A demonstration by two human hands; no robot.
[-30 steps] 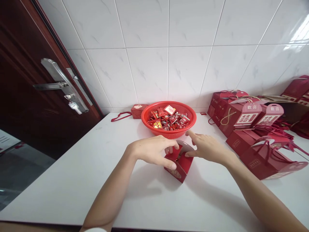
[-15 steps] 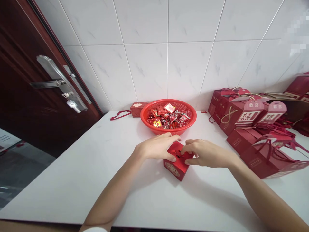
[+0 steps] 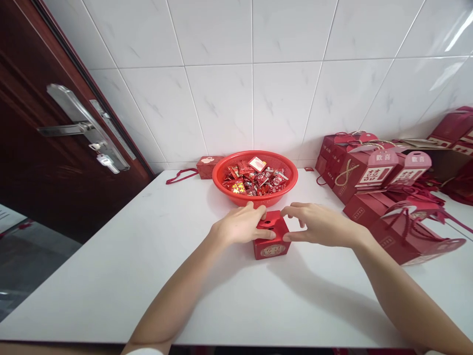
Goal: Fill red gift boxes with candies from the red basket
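Observation:
A small red gift box (image 3: 273,250) with a pale round emblem on its front stands upright on the white table. Its top is closed, with dark holes in it. My left hand (image 3: 240,224) grips the box from the left, its thumb lying across the top and its fingers at the far left edge. At the right side, my right hand (image 3: 318,224) spans the box with thumb and forefinger touching its edge. Just behind stands a red plastic basket (image 3: 254,199) with wrapped sweets (image 3: 258,178) in it.
Several red gift boxes (image 3: 371,172) with handles stand along the right of the table (image 3: 148,276). Another small red box (image 3: 209,167) with a ribbon (image 3: 181,176) lies left of the basket. A tiled wall (image 3: 218,108) closes the back; a door (image 3: 33,148) stands left.
The gift box has turned, so its emblem side now faces me squarely. My right fingers have moved from its top to its right edge; my left thumb reaches farther across the top.

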